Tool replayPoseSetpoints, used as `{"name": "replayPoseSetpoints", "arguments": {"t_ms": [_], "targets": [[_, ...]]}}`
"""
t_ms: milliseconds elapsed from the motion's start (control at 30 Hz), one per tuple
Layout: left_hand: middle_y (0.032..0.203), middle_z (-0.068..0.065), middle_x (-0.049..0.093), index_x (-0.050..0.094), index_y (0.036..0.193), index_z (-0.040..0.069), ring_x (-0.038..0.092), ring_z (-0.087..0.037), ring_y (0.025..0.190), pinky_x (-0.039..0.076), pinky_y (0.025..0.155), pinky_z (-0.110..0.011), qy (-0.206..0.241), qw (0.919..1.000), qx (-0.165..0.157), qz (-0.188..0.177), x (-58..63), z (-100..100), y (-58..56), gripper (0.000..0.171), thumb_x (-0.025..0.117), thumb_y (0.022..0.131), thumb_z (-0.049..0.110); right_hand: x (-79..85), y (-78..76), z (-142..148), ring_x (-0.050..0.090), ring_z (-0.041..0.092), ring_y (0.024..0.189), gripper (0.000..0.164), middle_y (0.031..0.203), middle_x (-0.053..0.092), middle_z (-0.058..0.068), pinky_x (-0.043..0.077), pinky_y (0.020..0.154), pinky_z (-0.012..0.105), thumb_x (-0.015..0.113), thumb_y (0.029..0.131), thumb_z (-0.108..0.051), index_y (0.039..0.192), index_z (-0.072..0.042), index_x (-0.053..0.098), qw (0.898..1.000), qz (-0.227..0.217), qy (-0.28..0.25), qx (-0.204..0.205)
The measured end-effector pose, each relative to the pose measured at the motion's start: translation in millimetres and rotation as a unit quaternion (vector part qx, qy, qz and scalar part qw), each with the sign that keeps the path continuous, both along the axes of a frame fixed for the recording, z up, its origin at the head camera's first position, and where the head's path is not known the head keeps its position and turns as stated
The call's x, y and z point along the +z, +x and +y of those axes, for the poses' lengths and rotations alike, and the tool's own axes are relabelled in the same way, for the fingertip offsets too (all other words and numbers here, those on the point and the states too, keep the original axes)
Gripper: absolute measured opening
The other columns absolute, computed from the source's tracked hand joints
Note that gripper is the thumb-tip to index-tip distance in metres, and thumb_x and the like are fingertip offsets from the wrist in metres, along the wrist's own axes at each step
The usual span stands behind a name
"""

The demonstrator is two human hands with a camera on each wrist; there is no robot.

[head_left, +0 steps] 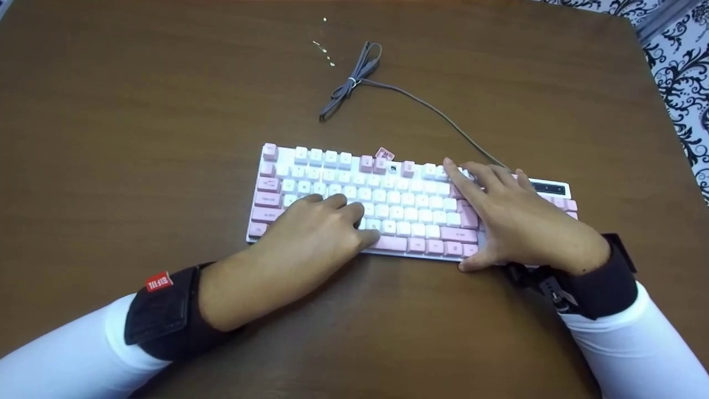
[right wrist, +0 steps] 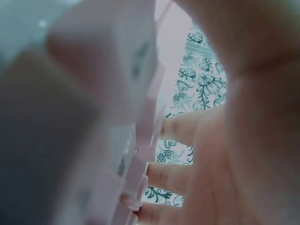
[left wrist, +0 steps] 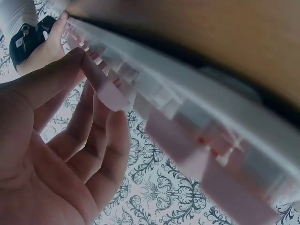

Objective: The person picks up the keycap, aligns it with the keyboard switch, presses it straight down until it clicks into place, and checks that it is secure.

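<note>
A white keyboard (head_left: 396,212) with pink and white keycaps lies across the table. My left hand (head_left: 316,233) is over its lower left half, fingers loosely bent above the keys. Its thumb touches the pink spacebar (left wrist: 108,93); in the head view the fingertips are hidden under the hand. My right hand (head_left: 507,216) spans the keyboard's right part from front to back and holds it, thumb at the front edge and fingers spread over the upper keys. A loose pink keycap (head_left: 384,154) sits at the back edge, near an uncapped switch (head_left: 392,168) in the top row.
A grey cable (head_left: 432,108) runs from behind the keyboard to a tied bundle (head_left: 354,80). Small bright specks (head_left: 324,50) show on the brown table (head_left: 138,111). Black-and-white patterned flooring (head_left: 678,88) lies beyond its right edge.
</note>
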State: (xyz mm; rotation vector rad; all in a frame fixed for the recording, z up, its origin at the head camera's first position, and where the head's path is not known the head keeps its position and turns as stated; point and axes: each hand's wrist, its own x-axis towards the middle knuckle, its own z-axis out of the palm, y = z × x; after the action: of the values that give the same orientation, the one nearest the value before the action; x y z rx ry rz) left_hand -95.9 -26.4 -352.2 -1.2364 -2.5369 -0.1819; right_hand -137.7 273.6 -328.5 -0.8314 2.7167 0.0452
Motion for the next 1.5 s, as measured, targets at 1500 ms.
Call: {"name": "replayPoseSetpoints", "arguments": {"t_ms": [1500], "targets": [[0.105, -0.008, 0.073, 0.075, 0.098, 0.016, 0.068, -0.031, 0.099, 0.055, 0.086, -0.053, -0.159, 0.9510, 0.107, -0.243, 56.3, 54, -131.1, 0.023, 0.057, 0.097, 0.030, -0.6, 4.2, 1, 0.037, 0.042, 0.139, 0.142, 0.153, 0.035, 0.021, 0.030, 0.102, 0.078, 0.090, 0.054, -0.059, 0.161, -0.014, 0.010, 1.000, 0.021, -0.009, 0.006]]}}
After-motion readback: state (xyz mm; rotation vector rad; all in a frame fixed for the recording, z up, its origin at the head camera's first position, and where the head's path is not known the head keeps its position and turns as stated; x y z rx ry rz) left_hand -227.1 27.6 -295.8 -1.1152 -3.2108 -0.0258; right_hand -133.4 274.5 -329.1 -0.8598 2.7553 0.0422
